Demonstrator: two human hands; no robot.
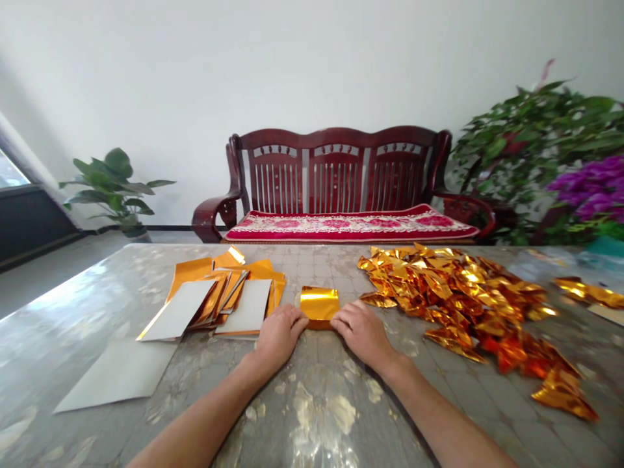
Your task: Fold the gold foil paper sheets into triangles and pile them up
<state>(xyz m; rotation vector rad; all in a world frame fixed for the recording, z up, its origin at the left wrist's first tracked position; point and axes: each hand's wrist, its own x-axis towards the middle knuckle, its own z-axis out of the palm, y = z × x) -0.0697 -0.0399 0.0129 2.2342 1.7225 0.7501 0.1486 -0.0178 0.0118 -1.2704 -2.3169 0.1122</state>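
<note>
Both hands mid-frame, on one gold foil sheet lying on the counter. Left hand has fingers curled in on the sheet's near left corner, right hand the same on the near right corner. Both narrow, holding the sheet between them; thumbs mostly hidden, so can't tell the exact pinch. Near edge of the sheet shows a darker strip along a crease; shiny face up, far edge slightly curved.

Left of centre: loose stack of sheets, gold and pale faces mixed, edges uneven, just beside the left hand. One pale sheet sticks out at lower left, its far edge under the stack.

Right of centre: big heap of folded gold foil pieces, overlapping, trailing toward lower right. Right hand near it, apart. More foil at the right edge, by clear plastic.

Behind the counter, upper centre: dark red wooden settee with a red-and-white patterned seat pad. Potted plant at left, leafy greenery and purple flowers at right.
</note>
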